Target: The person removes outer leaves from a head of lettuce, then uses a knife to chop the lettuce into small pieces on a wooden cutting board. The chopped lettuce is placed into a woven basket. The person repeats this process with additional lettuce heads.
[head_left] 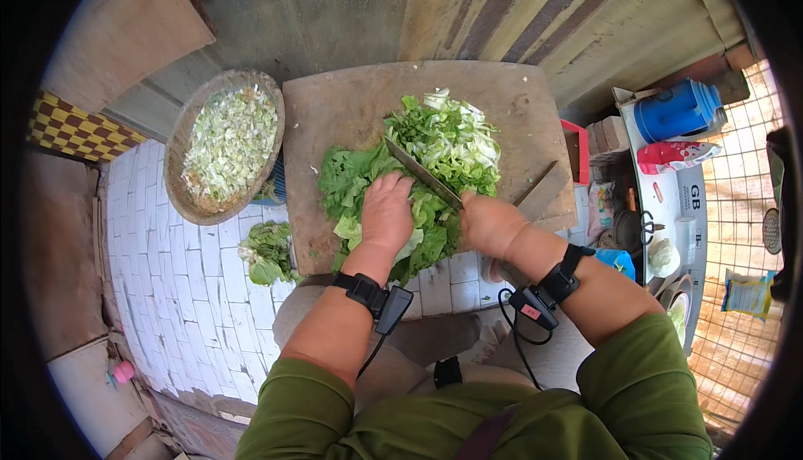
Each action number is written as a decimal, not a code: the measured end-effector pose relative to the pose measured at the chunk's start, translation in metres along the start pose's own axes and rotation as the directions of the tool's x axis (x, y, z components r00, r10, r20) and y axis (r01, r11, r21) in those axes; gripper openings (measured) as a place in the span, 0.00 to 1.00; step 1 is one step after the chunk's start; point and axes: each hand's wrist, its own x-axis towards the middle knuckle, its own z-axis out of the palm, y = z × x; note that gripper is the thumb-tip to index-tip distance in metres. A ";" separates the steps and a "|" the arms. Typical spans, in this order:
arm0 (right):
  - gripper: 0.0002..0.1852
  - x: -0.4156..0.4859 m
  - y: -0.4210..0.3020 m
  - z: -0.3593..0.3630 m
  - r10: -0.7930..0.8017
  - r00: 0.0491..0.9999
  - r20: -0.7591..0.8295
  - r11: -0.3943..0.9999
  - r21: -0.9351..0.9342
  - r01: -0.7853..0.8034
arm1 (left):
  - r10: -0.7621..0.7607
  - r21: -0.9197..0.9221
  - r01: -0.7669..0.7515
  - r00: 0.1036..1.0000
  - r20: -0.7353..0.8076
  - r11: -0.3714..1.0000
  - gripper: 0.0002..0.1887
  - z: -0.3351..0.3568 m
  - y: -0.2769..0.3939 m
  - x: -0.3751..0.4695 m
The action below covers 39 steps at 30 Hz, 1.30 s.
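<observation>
My right hand (492,225) is closed around the handle of a broad kitchen knife (423,174), whose blade slants up and left across leafy greens. My left hand (388,212) presses on the whole leaves (348,174), just left of the blade, holding them against a wooden cutting board (339,102). Beyond the blade lies a heap of shredded greens (461,140). The knife's handle is hidden in my fist. How deep the blade's edge sits in the leaves cannot be seen.
Left of the board, a round basin (172,146) holds finely chopped greens. A leafy bunch (268,253) lies on the white tiled floor (182,272). At right stand a shelf (684,178) and a blue container (677,109). A corrugated wall (489,8) rises behind the board.
</observation>
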 end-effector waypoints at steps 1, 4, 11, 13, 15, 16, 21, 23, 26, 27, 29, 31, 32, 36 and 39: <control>0.10 0.004 -0.001 -0.003 0.002 1.000 0.024 1.000 -0.003 -0.002 | -0.017 -0.006 0.017 0.999 0.028 1.000 0.20 0.001 -0.001 0.002; 0.10 0.021 0.001 -0.002 0.012 0.999 0.038 1.000 -0.012 -0.012 | -0.005 -0.014 0.005 1.000 -0.006 1.000 0.18 0.005 -0.008 0.007; 0.12 0.087 0.005 0.044 -0.005 0.993 -0.122 0.999 0.043 0.010 | 0.024 -0.016 -0.026 0.994 -0.107 1.000 0.17 0.010 -0.009 0.001; 0.13 0.082 0.001 0.044 -0.023 0.996 -0.081 1.000 0.006 0.023 | -0.001 0.009 0.002 0.999 -0.051 1.000 0.17 0.007 -0.005 -0.004; 0.14 0.073 -0.008 0.029 -0.046 0.994 -0.100 0.999 -0.008 0.045 | 0.004 0.032 -0.002 0.998 -0.062 0.999 0.18 0.003 -0.003 0.000; 0.14 0.065 -0.013 0.025 -0.046 0.995 -0.086 0.999 0.002 0.047 | -0.011 0.030 0.012 0.999 -0.053 0.999 0.18 0.002 -0.002 -0.002; 0.11 0.035 -0.005 0.025 -0.088 0.988 -0.129 0.993 -0.094 0.076 | -0.040 0.020 0.041 0.998 -0.057 0.999 0.19 0.006 -0.003 -0.005; 0.09 0.034 0.006 0.030 -0.207 0.964 -0.170 0.960 -0.224 0.166 | -0.027 0.009 0.027 0.997 -0.078 1.000 0.20 0.008 -0.005 -0.007; 0.09 0.039 0.013 0.031 -0.232 0.959 -0.160 0.949 -0.253 0.187 | -0.101 -0.064 0.096 0.992 -0.079 0.993 0.22 0.005 -0.007 -0.007; 0.09 0.040 0.012 0.029 -0.198 0.973 -0.121 0.958 -0.234 0.166 | -0.137 -0.113 0.127 0.987 -0.081 0.985 0.22 0.002 -0.007 -0.007; 0.09 0.042 0.010 0.023 -0.152 0.985 -0.079 0.969 -0.211 0.132 | -0.070 -0.071 0.066 0.996 -0.052 0.995 0.23 -0.003 -0.007 -0.004; 0.10 0.046 0.006 0.020 -0.131 0.990 -0.046 0.981 -0.154 0.122 | -0.047 -0.055 0.045 0.998 -0.031 0.997 0.23 -0.009 -0.006 -0.002; 0.10 0.049 0.005 0.020 -0.118 0.993 -0.024 0.984 -0.136 0.114 | -0.059 -0.055 0.058 0.998 -0.019 0.997 0.23 -0.010 -0.005 -0.001; 0.10 0.080 0.006 0.038 -0.104 0.990 -0.092 0.994 -0.026 0.102 | -0.159 -0.080 0.164 0.985 0.070 0.983 0.22 -0.014 0.002 -0.001; 0.11 0.094 0.024 0.043 -0.074 0.990 -0.122 0.997 0.028 0.078 | -0.095 -0.024 0.097 0.994 0.059 0.995 0.22 -0.013 0.005 -0.003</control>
